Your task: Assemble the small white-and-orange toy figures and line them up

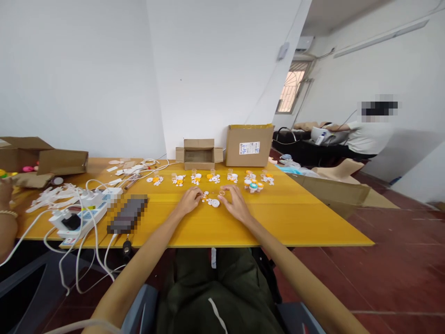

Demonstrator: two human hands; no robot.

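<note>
My right hand (237, 203) has its thumb and fingers curved round a small clear plastic cup with an orange-tinted rim (222, 192). My left hand (190, 200) rests on the yellow table (208, 227), fingers bent together at the edge of a little pile of parts; whatever its fingertips pinch is too small to make out. Between the hands lie small white and orange gear-like pieces (206, 196) and a larger white disc (215, 203). Right of my right hand stands a cluster of small capped pieces with orange and teal tops (253, 186).
Several similar piles of parts (179, 180) line the back, before an open small carton (199, 157) and a closed box (248, 147). At left are a power strip (88, 215), cables and a phone-like dark device (128, 214). Another person's arm (6, 222) is far left; someone sits at right.
</note>
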